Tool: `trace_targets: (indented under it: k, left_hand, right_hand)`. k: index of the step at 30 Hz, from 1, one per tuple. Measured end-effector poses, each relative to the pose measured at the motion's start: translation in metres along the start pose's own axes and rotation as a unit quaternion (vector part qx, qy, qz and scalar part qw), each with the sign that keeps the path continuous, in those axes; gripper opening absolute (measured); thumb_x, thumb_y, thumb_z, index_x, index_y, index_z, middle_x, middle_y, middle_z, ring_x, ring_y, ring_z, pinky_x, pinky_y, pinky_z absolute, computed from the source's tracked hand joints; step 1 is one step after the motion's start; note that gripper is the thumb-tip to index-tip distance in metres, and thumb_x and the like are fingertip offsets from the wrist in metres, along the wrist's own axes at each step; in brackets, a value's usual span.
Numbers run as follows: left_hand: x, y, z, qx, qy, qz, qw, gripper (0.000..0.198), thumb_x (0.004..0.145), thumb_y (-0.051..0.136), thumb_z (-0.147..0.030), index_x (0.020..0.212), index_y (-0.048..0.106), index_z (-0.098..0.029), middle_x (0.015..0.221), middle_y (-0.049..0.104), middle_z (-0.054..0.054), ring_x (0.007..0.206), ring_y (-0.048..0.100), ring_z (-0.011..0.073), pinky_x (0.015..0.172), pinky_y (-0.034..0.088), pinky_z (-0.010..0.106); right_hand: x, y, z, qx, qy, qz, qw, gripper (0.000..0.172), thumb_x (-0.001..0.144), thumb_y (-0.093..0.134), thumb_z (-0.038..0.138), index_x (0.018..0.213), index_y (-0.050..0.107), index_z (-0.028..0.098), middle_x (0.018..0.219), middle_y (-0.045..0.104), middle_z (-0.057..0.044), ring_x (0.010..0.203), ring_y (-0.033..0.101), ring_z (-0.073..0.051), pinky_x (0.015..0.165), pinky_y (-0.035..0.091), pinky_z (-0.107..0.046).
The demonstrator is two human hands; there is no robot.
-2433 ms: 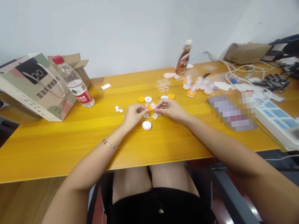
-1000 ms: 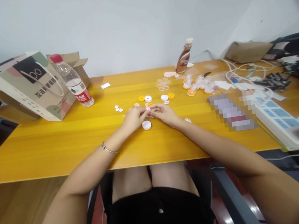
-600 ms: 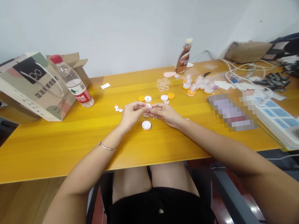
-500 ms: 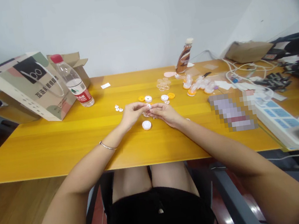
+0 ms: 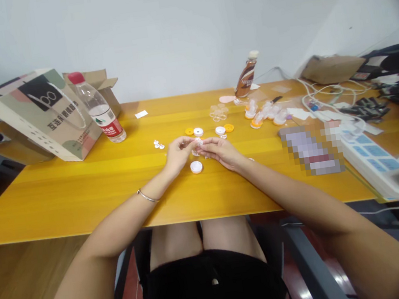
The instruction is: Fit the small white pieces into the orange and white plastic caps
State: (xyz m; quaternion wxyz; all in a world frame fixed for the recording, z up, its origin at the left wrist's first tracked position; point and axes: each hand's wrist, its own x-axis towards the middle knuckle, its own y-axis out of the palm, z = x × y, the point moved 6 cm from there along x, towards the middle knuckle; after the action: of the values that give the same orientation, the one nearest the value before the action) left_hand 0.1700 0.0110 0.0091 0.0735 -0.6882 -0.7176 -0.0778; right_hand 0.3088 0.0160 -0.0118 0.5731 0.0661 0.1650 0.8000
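Note:
Between my two hands is a small white openwork plastic piece [image 5: 199, 142]. My left hand [image 5: 178, 155] pinches it from the left, and the fingers of my right hand [image 5: 223, 152] close on it from the right. Its exact shape is partly covered by fingertips. Just below them on the table lies a round white disc [image 5: 196, 167]. Another white lattice piece [image 5: 195, 153] shows under my fingers. Beyond my hands are two pairs of round parts, a white ring [image 5: 198, 132] touching a yellow one [image 5: 189, 131], and a white ring [image 5: 220, 130] touching a yellow one [image 5: 229, 128].
Several small white pieces [image 5: 157, 144] lie left of my hands. A clear flower-shaped tray [image 5: 218, 112] sits farther back. A water bottle [image 5: 106, 118] and paper bag [image 5: 58, 124] stand at left. A coffee bottle [image 5: 246, 77], bagged parts [image 5: 272, 112] and a power strip [image 5: 375, 159] occupy the right.
My left hand has shifted slightly to the right and turned a little, so more of the white openwork piece shows between the fingertips. My right hand stays nearly still.

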Motion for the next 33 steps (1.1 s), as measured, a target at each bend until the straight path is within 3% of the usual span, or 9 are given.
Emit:
trace_targets:
  k: [5,7,9,11,13,23,27,33]
  left_hand:
    - [-0.001,0.001,0.000,0.017,0.014,0.016,1.000,0.017,0.072,0.068,-0.028,0.078,0.061,-0.013,0.078,0.066,0.003,0.070,0.060,0.0119,0.071,0.047,0.026]
    - [0.000,-0.002,-0.008,0.073,0.058,0.034,0.995,0.017,0.075,0.067,-0.027,0.084,0.061,-0.014,0.084,0.066,0.004,0.073,0.061,0.0123,0.073,0.047,0.027]
    - [-0.001,-0.002,-0.021,0.160,0.138,0.087,0.974,0.022,0.077,0.066,-0.024,0.098,0.061,-0.017,0.095,0.066,0.006,0.081,0.061,0.0140,0.080,0.047,0.029]
    - [-0.004,0.002,-0.030,0.237,0.217,0.163,0.933,0.030,0.079,0.063,-0.021,0.109,0.061,-0.020,0.106,0.064,0.008,0.094,0.060,0.0168,0.089,0.045,0.032]
    - [-0.006,0.003,-0.034,0.279,0.264,0.202,0.901,0.029,0.082,0.059,-0.019,0.111,0.062,-0.020,0.108,0.064,0.010,0.099,0.059,0.0188,0.092,0.043,0.033]
    - [0.000,-0.002,-0.030,0.355,0.296,0.218,0.860,0.023,0.088,0.051,-0.022,0.101,0.069,-0.022,0.091,0.066,0.008,0.086,0.061,0.0177,0.080,0.046,0.030]
    - [-0.003,0.000,-0.033,0.336,0.296,0.205,0.870,0.021,0.086,0.053,-0.021,0.099,0.070,-0.021,0.091,0.067,0.009,0.085,0.062,0.0173,0.079,0.046,0.029]
    - [0.001,0.004,-0.024,0.254,0.214,0.149,0.931,0.015,0.081,0.061,-0.023,0.091,0.070,-0.016,0.083,0.070,0.006,0.072,0.062,0.0137,0.070,0.048,0.026]
  right_hand:
    - [0.001,-0.002,0.002,-0.020,-0.008,-0.005,1.000,0.024,0.062,0.080,0.030,0.076,0.066,0.018,0.078,0.072,-0.001,0.075,0.068,-0.011,0.084,0.053,-0.026]
    - [0.002,-0.003,0.002,-0.026,-0.010,-0.003,1.000,0.024,0.062,0.080,0.031,0.077,0.066,0.018,0.078,0.072,-0.001,0.075,0.068,-0.011,0.083,0.053,-0.025]
    - [0.002,-0.003,0.001,-0.030,-0.007,0.003,1.000,0.024,0.062,0.080,0.031,0.077,0.067,0.018,0.078,0.072,-0.002,0.075,0.068,-0.011,0.082,0.054,-0.025]
    - [0.002,-0.003,-0.001,-0.033,0.000,0.008,0.999,0.024,0.062,0.080,0.031,0.077,0.067,0.018,0.076,0.072,-0.002,0.074,0.069,-0.012,0.081,0.054,-0.026]
    - [0.003,-0.003,-0.003,-0.033,0.006,0.011,0.999,0.024,0.062,0.081,0.031,0.076,0.067,0.018,0.074,0.072,-0.002,0.073,0.069,-0.012,0.080,0.054,-0.026]
    - [0.001,0.000,-0.001,-0.044,0.005,0.028,0.999,0.027,0.059,0.083,0.034,0.076,0.070,0.018,0.078,0.073,-0.003,0.077,0.069,-0.013,0.080,0.054,-0.025]
    - [0.001,0.000,0.001,-0.036,0.002,0.022,0.999,0.031,0.054,0.085,0.036,0.073,0.069,0.018,0.073,0.073,-0.002,0.072,0.069,-0.011,0.072,0.053,-0.021]
    - [0.003,-0.001,0.003,-0.041,-0.037,-0.005,0.998,0.034,0.053,0.084,0.040,0.070,0.066,0.017,0.066,0.071,0.001,0.062,0.065,-0.008,0.064,0.049,-0.019]
